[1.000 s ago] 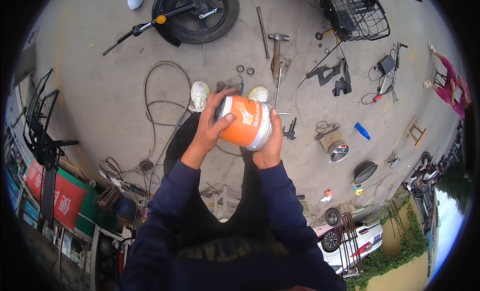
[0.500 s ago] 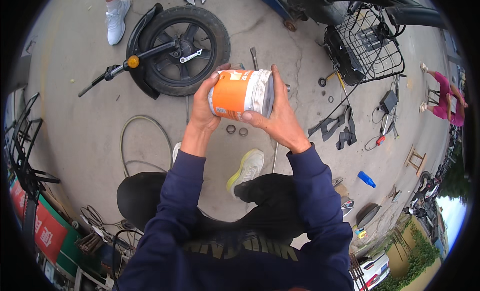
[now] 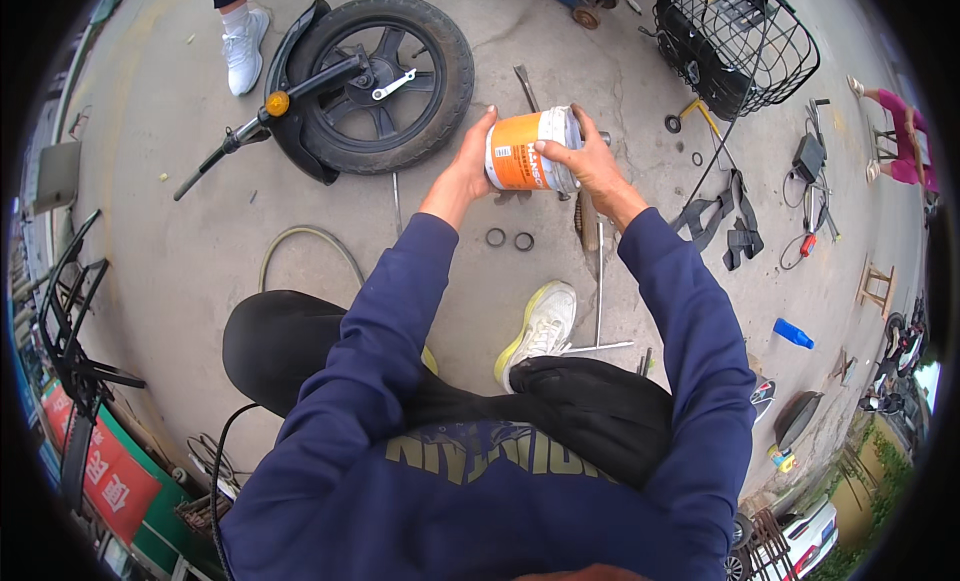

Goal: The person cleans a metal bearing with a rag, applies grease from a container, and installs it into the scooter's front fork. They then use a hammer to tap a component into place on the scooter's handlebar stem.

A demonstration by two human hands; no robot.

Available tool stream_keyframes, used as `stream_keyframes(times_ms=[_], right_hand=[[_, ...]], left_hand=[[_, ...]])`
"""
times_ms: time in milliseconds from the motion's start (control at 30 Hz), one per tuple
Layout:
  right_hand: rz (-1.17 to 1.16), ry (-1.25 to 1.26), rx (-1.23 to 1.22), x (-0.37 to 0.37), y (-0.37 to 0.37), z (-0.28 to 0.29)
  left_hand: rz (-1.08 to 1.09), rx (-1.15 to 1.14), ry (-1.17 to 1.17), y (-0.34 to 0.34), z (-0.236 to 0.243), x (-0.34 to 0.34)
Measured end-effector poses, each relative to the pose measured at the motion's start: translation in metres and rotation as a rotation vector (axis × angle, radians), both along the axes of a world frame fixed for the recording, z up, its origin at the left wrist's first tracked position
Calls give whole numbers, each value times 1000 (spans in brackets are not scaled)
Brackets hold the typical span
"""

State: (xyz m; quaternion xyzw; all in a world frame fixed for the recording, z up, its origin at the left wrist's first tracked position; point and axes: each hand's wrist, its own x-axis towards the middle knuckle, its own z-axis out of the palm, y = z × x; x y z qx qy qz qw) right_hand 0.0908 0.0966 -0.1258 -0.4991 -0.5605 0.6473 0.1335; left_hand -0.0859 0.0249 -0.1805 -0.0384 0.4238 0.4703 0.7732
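1. Between the left hand point(image 3: 466, 171) and right hand point(image 3: 597, 169), a white cylindrical tub point(image 3: 522, 155) with an orange label is gripped sideways.
2. Below the tub, two small dark rings point(image 3: 516, 242) are seen.
3. Left of it, a black-tyred spoked wheel point(image 3: 384, 119) is seen.

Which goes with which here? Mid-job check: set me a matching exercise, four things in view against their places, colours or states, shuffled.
Things
1. Tub
2. Large wheel
3. Bottle
4. Pair of rings

Places, colours or states
A. Blue, toward the right of the view
B. Held between the left hand and the right hand
C. Small, side by side, a little below the hands in the picture
D. Black-tyred, toward the upper left

Pairs: 1-B, 2-D, 3-A, 4-C
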Motion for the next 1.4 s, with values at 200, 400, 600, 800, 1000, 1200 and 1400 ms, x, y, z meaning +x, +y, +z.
stream_keyframes(times_ms=[200,400,600,800,1000,1200,1400], right_hand=[[300,-544,353,-19,-22,-39],[343,-708,587,-44,-43,-56],[577,-808,751,-60,-57,-50],[237,-753,320,-70,-37,-47],[-6,-663,19,-50,-34,-61],[170,-734,281,-64,-49,-50],[597,-480,803,-41,-38,-46]], left_hand=[[-196,-191,1120,-79,-88,-40],[-490,73,1562,-132,-94,-35],[-837,-382,1765,-120,-10,-12],[-334,427,1751,-95,-60,20],[-333,561,1613,-58,-57,20],[-410,469,1538,-63,-65,0],[-423,506,1400,-69,-68,-20]])
